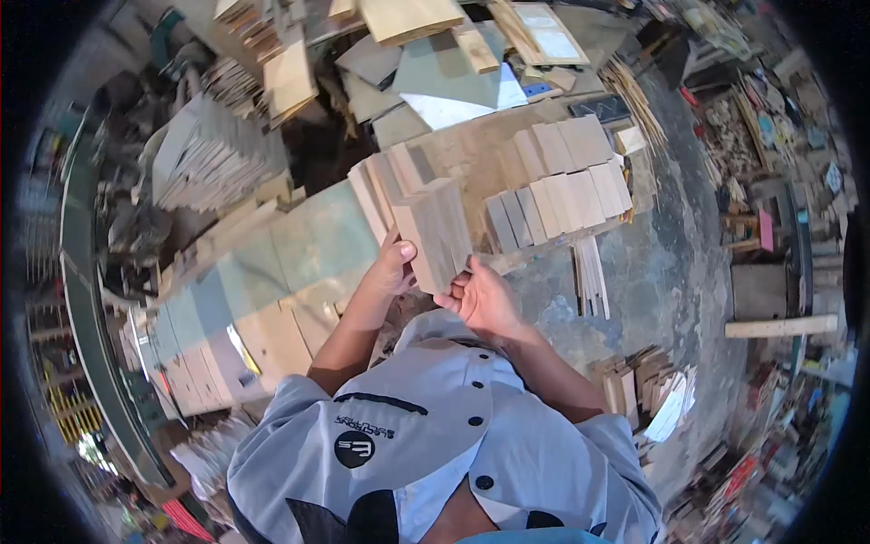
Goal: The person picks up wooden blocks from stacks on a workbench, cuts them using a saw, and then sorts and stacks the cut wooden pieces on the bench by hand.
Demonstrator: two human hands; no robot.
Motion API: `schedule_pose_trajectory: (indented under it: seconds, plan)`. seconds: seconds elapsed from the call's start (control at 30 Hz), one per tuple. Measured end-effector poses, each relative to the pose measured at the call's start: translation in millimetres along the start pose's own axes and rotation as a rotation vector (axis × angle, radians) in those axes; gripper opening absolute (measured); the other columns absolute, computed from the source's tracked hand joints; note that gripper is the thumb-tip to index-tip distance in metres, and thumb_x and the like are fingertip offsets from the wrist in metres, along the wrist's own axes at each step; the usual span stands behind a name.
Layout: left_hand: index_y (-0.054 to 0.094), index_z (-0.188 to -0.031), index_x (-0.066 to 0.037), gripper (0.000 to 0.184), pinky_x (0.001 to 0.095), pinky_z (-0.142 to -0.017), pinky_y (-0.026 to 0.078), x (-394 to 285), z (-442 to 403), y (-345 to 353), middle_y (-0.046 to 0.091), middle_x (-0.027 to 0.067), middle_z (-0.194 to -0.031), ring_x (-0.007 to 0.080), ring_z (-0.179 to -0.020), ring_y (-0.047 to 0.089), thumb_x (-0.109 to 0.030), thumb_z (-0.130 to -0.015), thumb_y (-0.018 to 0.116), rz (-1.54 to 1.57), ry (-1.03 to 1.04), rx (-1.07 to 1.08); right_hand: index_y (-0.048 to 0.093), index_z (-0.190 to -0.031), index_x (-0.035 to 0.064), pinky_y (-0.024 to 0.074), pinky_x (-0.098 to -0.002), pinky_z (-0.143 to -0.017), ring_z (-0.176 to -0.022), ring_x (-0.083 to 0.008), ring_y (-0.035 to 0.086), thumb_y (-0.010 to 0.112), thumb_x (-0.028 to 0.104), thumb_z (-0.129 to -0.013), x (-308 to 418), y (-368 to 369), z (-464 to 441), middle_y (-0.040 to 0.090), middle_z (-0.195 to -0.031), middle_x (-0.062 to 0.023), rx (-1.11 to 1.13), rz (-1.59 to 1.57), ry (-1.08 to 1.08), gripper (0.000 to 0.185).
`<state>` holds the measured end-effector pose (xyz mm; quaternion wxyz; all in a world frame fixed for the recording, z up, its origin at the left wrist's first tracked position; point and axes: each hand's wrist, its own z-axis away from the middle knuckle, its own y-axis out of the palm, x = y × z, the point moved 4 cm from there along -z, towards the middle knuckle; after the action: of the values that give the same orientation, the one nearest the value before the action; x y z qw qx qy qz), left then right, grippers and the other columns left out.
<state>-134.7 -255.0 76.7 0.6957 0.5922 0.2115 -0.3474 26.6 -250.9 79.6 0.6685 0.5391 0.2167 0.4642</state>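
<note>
Between my two hands is a block of flat wooden boards (431,234), standing on edge side by side at the near edge of the workbench. My left hand (396,265) grips its left side, with the thumb laid on the near face. At the lower right corner, the fingers of my right hand (478,295) are curled against the boards. More upright boards (370,193) stand directly behind the held ones. To the right, two rows of similar wooden pieces (560,207) are lined up on the bench.
The workbench (467,145) carries sheets and loose planks (412,20) at its far side. A long greenish surface (304,238) extends left. Fanned panels (213,154) stand at the upper left. Thin strips (591,279) and scrap wood (625,385) lie on the right-hand floor.
</note>
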Motion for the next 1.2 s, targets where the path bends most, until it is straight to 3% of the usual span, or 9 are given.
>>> schedule_pose_trajectory:
  seconds: [0.1,0.2,0.33,0.47,0.6,0.73,0.9,1.17,1.2]
  plan:
    - [0.041,-0.144,0.001,0.086,0.0448,-0.101,0.053,-6.7,-35.7,-12.5,0.061,0.0168,-0.126,0.0284,-0.116,0.063,-0.048,-0.081,0.075,0.105,0.112,-0.143,0.046,-0.140,0.0019,0.0586,-0.0362,-0.089,-0.103,-0.0272,0.070,0.045,0.031,-0.109,23.6,0.6,-11.9,0.066,-0.123,-0.0185,-0.268,0.561,0.002,0.043]
    - [0.047,-0.140,0.000,0.071,0.0450,-0.100,0.053,-7.7,-94.6,-35.5,0.062,0.0163,-0.125,0.0273,-0.116,0.063,-0.042,-0.087,0.070,0.037,0.081,-0.188,0.048,-0.142,0.0006,0.0549,-0.0357,-0.093,-0.105,-0.0223,0.068,0.051,0.032,-0.107,45.4,-7.5,-15.5,0.065,-0.125,-0.0175,-0.152,0.780,0.030,0.047]
    - [0.056,-0.129,-0.005,0.053,0.0455,-0.101,0.049,12.0,-166.1,-37.2,0.064,0.0119,-0.122,0.0250,-0.114,0.062,-0.039,-0.090,0.067,0.166,-0.060,-0.238,0.053,-0.138,-0.0023,0.0523,-0.0316,-0.093,-0.105,-0.0166,0.065,0.056,0.023,-0.105,68.5,-21.4,-11.7,0.066,-0.125,-0.0125,-0.288,0.907,-0.110,0.042]
    - [0.060,-0.123,-0.005,0.050,0.0434,-0.104,0.047,55.2,-219.8,-37.4,0.066,0.0106,-0.119,0.0255,-0.113,0.061,-0.039,-0.089,0.070,0.174,-0.173,-0.246,0.056,-0.134,-0.0022,0.0505,-0.0302,-0.096,-0.109,-0.0155,0.063,0.059,0.016,-0.102,100.2,-43.9,1.0,0.067,-0.121,-0.0102,-0.375,0.867,-0.064,0.037]
    - [0.059,-0.118,-0.009,0.044,0.0418,-0.088,0.051,70.5,-243.4,-16.8,0.064,0.0072,-0.109,0.0215,-0.100,0.061,-0.034,-0.085,0.073,0.053,-0.242,-0.336,0.057,-0.132,-0.0017,0.0509,-0.0302,-0.096,-0.109,-0.0153,0.063,0.060,0.014,-0.102,141.0,-55.1,9.8,0.067,-0.118,-0.0090,-0.412,0.814,-0.088,0.034]
    - [0.060,-0.115,-0.007,0.038,0.0399,-0.089,0.053,80.8,-252.4,-7.3,0.064,0.0055,-0.104,0.0191,-0.098,0.062,-0.031,-0.087,0.071,0.005,-0.282,-0.396,0.058,-0.131,-0.0005,0.0510,-0.0308,-0.096,-0.107,-0.0151,0.063,0.060,0.014,-0.102,182.8,-71.4,5.9,0.067,-0.118,-0.0083,-0.345,0.833,-0.079,0.032]
    - [0.059,-0.123,-0.007,0.041,0.0366,-0.085,0.054,66.0,-249.3,17.1,0.064,0.0061,-0.110,0.0198,-0.098,0.063,-0.031,-0.091,0.067,-0.129,-0.409,-0.501,0.061,-0.124,-0.0004,0.0485,-0.0251,-0.088,-0.099,-0.0088,0.060,0.063,0.019,-0.102,239.2,-80.6,-9.7,0.068,-0.106,-0.0030,-0.279,1.011,-0.199,0.030]
    - [0.059,-0.119,-0.007,0.036,0.0358,-0.084,0.054,60.7,-255.0,11.4,0.062,0.0066,-0.112,0.0205,-0.094,0.062,-0.036,-0.098,0.058,-0.246,-0.495,-0.429,0.060,-0.126,-0.0023,0.0490,-0.0270,-0.093,-0.104,-0.0109,0.063,0.064,0.019,-0.100,261.7,-82.1,-37.3,0.069,-0.111,-0.0071,-0.342,0.922,-0.281,0.033]
    - [0.059,-0.119,-0.006,0.038,0.0368,-0.087,0.053,61.0,-253.8,12.3,0.062,0.0077,-0.114,0.0217,-0.097,0.063,-0.039,-0.098,0.057,-0.219,-0.529,-0.421,0.059,-0.126,-0.0018,0.0506,-0.0311,-0.093,-0.105,-0.0156,0.064,0.065,0.018,-0.098,260.2,-81.6,-41.8,0.068,-0.113,-0.0099,-0.350,1.002,-0.279,0.035]
